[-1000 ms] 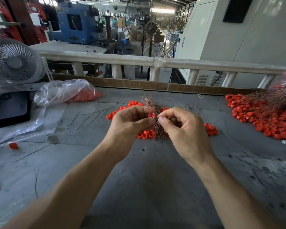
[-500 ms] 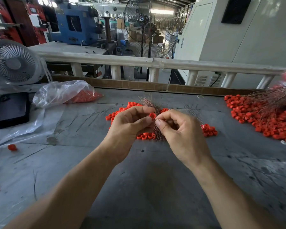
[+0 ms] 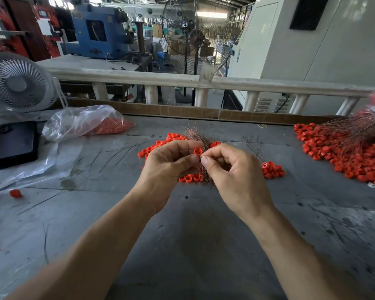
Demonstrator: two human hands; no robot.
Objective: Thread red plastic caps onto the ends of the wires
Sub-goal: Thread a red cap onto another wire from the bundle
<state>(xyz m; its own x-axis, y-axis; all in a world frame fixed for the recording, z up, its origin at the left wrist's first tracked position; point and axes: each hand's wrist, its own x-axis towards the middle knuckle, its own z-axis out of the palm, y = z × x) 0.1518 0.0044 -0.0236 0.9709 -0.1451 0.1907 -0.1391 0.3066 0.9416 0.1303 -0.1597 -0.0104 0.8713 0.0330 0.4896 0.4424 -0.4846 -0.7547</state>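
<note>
Red cap (image 3: 197,151) pinched at the left hand (image 3: 168,167), between forefinger and thumb, held above the middle of the bench (image 3: 182,245) with its open mouth turned toward the right. Wire bundle (image 3: 198,139) gripped in the same left hand, coppery strands fanning up toward the far edge and hanging down behind the knuckles. Right hand (image 3: 232,172) curled tight, thumb and forefinger pinching what looks like a single strand right at the cap's rim; too fine to confirm. Compared with a second ago, fingertips closed in and now touching beside the cap, cap raised a little between them: probably the moment of feeding a wire end into the hole, threading of this one not yet shown complete. Beneath the hands, loose caps (image 3: 191,178) spread over the bench centre, a smaller cluster (image 3: 272,169) just to the right. Near the right edge, a large heap of finished pieces (image 3: 342,152), wires lying across red caps. Toward the far-left corner, a clear bag (image 3: 82,122) holding more caps, a black phone (image 3: 14,144), a white fan (image 3: 16,85); one stray cap (image 3: 15,193) near the left edge.
</note>
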